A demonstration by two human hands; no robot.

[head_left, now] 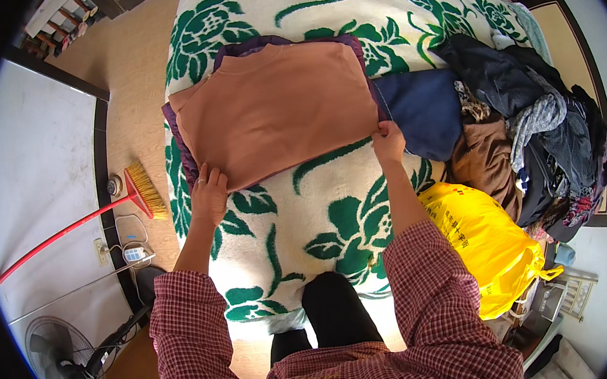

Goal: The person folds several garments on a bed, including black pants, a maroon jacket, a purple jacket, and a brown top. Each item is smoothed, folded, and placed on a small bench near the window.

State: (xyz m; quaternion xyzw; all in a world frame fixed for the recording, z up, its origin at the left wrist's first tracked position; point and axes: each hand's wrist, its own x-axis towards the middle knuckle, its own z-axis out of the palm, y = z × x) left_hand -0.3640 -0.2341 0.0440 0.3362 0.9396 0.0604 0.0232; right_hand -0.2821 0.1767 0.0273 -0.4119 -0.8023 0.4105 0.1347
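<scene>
A brown high-necked top (282, 107) lies spread flat on the bed, its neck toward the far side. Beneath it a dark purple garment (251, 46) shows along the far edge and both sides. At the top's near left corner, my left hand (209, 194) has its fingers closed over the edge of the cloth; the thumb is hard to see. My right hand (390, 143) pinches the near right corner, next to a folded navy garment (424, 110). Whether either hand also grips the purple layer, I cannot tell.
The bed bears a green-flowered cream blanket (340, 193). A heap of dark clothes (536, 124) lies at right, with a yellow plastic bag (488, 244) nearer me. On the left are a red-handled broom (139, 192), a power strip (138, 254) with cords and a fan (61, 349).
</scene>
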